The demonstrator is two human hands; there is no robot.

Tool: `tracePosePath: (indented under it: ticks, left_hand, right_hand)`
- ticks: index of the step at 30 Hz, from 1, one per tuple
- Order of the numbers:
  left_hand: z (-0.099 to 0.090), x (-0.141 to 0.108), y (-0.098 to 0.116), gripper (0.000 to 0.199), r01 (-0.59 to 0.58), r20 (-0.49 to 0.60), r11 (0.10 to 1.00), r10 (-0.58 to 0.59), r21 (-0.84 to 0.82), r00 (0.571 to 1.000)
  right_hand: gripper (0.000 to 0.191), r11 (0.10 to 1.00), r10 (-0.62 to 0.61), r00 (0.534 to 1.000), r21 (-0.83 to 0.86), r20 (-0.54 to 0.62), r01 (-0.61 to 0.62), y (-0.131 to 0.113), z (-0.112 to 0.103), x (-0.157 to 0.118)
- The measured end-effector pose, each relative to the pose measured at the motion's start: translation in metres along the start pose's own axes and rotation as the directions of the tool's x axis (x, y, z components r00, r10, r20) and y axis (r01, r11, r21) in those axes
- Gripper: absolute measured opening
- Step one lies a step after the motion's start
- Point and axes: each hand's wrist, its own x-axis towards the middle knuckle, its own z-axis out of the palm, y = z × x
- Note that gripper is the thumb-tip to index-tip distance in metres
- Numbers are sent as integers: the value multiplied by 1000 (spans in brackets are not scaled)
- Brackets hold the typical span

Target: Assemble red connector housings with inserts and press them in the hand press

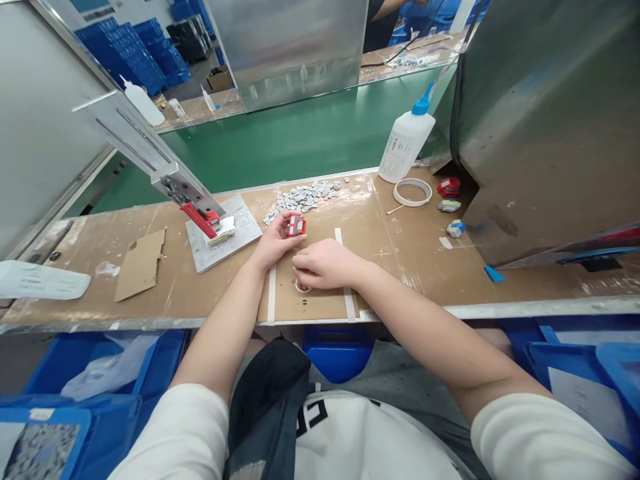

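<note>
My left hand (276,240) holds a small red toy vehicle part (297,225) with pale window-like patches, gripped between thumb and fingers. Close to it on the right, my right hand (323,265) has its fingers curled together, low over a small round dish (303,287) with something reddish inside. Whatever those fingertips hold, if anything, is hidden. A tiny metallic round piece (305,303) lies just in front of the dish. Behind my left hand spreads a pile of small grey pieces (303,198).
At left stands a metal fixture with a red clamp handle (199,220) on a grey plate (200,257). A white bottle (407,143), a tape roll (429,193) and several toy parts (449,187) are at right, beside a large metal box (545,133). Behind runs a green belt (310,137).
</note>
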Motion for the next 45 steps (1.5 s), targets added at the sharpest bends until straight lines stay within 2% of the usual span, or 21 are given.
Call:
tracePosePath:
  ticks: [3,6,11,15,19,27,32,34,37,41,45]
  left_hand:
    - [-1,1,-5,68,-2,-13,1000,2,12,1000]
    - [-2,2,-8,68,-5,-22,1000,6,26,1000]
    - [-3,2,-7,64,-29,-27,999,29,23,999]
    - [-3,2,-5,67,-20,-28,999,21,31,999]
    - [-4,1,-3,69,-6,-33,1000,6,2,999]
    - [-1,-3,1,69,7,-25,1000,-7,3,1000]
    - [2,-5,1,68,58,7,998,-59,25,998]
    - [3,-5,0,68,54,5,998,-54,40,999]
    - [3,-4,-2,70,33,-8,999,-32,24,999]
    - [2,-4,-4,67,36,11,999,-36,35,999]
    - [2,-4,-3,63,49,37,997,-51,55,998]
  right_hand:
    - [26,999,41,999,-15,-4,-41,-2,-1,3]
    - [31,997,76,997,-10,-6,-76,-2,-1,7]
    - [28,1000,-8,999,-6,46,8,5,0,6]
    - [41,1000,-25,999,-5,46,26,11,-1,-2]
    - [52,993,-114,992,-17,59,115,10,-1,-7]
    - [35,971,-223,974,-77,32,225,5,0,-12]
    - [35,972,-205,979,-118,-9,202,8,6,-9]
    - [36,982,-174,985,-74,-1,174,10,7,-9]
    - [35,990,-115,993,82,8,114,12,8,-10]
    - [32,961,15,997,277,-71,5,16,9,-10]
    - [31,932,21,999,363,-49,-2,20,10,-10]
